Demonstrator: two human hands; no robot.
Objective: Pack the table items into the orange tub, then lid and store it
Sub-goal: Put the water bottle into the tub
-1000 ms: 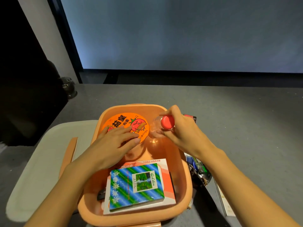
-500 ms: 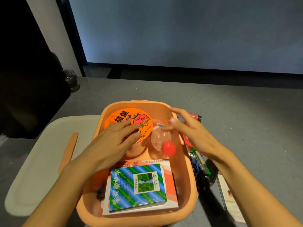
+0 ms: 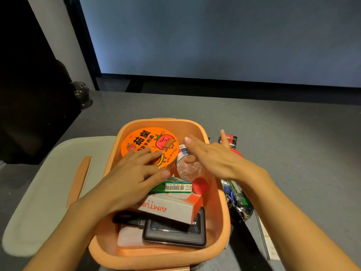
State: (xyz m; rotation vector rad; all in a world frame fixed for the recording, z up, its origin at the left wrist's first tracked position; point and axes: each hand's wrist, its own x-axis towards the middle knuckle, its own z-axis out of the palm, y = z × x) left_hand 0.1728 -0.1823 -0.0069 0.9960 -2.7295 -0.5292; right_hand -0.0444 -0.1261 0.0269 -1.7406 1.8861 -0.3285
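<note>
Orange tub (image 3: 218, 192) sits on the grey worktop (image 3: 293, 153) close to the person, already holding several items. At its far left corner lies a round instant noodle cup (image 3: 150, 145) with an orange tomato-printed lid. Beside it, a clear plastic bottle (image 3: 187, 167) with a red cap (image 3: 200, 185) lies on its side along the right wall. Nearer the person are a green carton (image 3: 173, 185) showing a barcode, a white and orange box (image 3: 175, 204) tilted on edge, and a black power bank (image 3: 175, 231) with a black strap, resting on something white.

The left hand (image 3: 134, 177) lies flat, fingers spread, touching the near edge of the noodle cup and the green carton, gripping nothing. The right hand (image 3: 213, 157) hovers open over the bottle, fingers extended, with the thumb at the bottle's body; it holds nothing.

A pale grey-green lid (image 3: 39, 192) with an orange strip lies left of the tub. To the tub's right, small items remain on the worktop: a pack of batteries (image 3: 229, 140) and a clear bag of pens (image 3: 237, 200).
</note>
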